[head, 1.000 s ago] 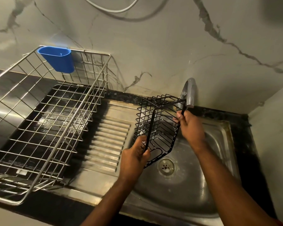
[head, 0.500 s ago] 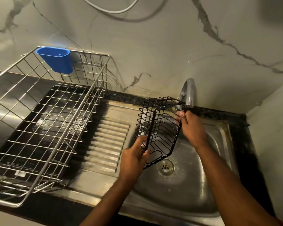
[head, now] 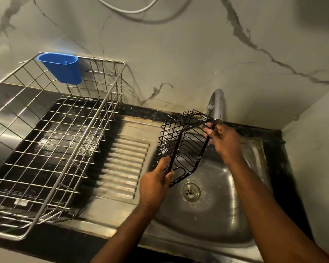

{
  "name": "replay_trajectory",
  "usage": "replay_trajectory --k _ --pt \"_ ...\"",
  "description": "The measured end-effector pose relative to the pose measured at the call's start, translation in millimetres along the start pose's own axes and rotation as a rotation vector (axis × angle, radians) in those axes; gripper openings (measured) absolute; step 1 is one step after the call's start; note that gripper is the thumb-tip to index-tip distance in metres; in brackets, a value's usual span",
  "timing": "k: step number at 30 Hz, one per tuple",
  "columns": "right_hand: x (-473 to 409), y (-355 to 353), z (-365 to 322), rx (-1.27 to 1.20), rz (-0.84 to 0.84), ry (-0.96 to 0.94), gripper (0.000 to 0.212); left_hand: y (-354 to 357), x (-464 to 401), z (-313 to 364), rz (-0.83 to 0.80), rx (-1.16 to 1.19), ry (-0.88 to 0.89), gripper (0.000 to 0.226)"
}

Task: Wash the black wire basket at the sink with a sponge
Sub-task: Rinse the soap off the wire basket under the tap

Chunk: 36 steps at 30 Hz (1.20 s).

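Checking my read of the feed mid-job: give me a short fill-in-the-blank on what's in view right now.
1. Both hands hold the black wire basket above the round steel ____.
2. The blue plastic cup hangs on the silver wire ____.
3. The right hand grips the basket's rim just under the chrome ____.
4. The left hand grips the basket's ____ end.

Missing: sink; rack; tap; lower

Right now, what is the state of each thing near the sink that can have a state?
black wire basket: held tilted above the sink bowl
left hand: grips the basket's lower rim
right hand: pinches the basket's upper rim
tap: no stream visible
sink: wet, drain uncovered
blue cup: hung on the steel rack
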State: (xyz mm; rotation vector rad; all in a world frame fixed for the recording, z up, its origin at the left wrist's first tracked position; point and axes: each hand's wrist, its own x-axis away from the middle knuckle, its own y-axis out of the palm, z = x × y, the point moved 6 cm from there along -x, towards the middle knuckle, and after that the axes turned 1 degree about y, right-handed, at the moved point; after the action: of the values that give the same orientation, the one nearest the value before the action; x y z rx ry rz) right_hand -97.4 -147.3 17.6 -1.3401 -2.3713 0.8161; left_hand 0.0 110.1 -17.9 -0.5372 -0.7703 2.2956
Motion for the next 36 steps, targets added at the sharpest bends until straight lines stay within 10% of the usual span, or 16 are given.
replay_trajectory --k 36 --pt "6.3 -15.0 -15.1 -0.106 0.039 -0.023 0.018 11.0 -8.3 -14.3 -0.013 0.317 -0.207 0.043"
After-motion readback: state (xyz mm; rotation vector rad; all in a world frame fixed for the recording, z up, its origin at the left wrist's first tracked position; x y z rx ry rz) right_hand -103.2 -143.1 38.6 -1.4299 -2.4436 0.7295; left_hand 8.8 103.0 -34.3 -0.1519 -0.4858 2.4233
